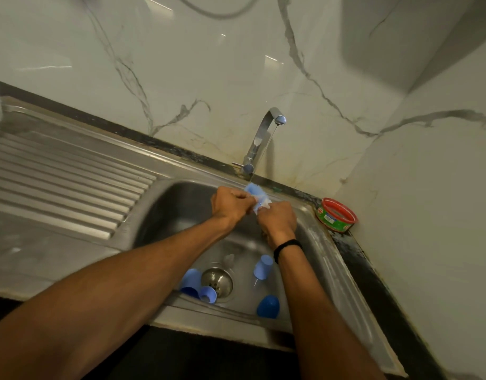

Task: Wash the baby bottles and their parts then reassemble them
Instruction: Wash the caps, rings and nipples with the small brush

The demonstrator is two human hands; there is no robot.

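Your left hand and right hand crowd the far edge of the sink. Both grip a blue piece right under the tap, which bars any reach from behind. Toward the front edge, blue parts ring the drain, so the floor there is tight. The basin's left side and the ribbed drainboard give you room. A tub fills the desk's far right corner.
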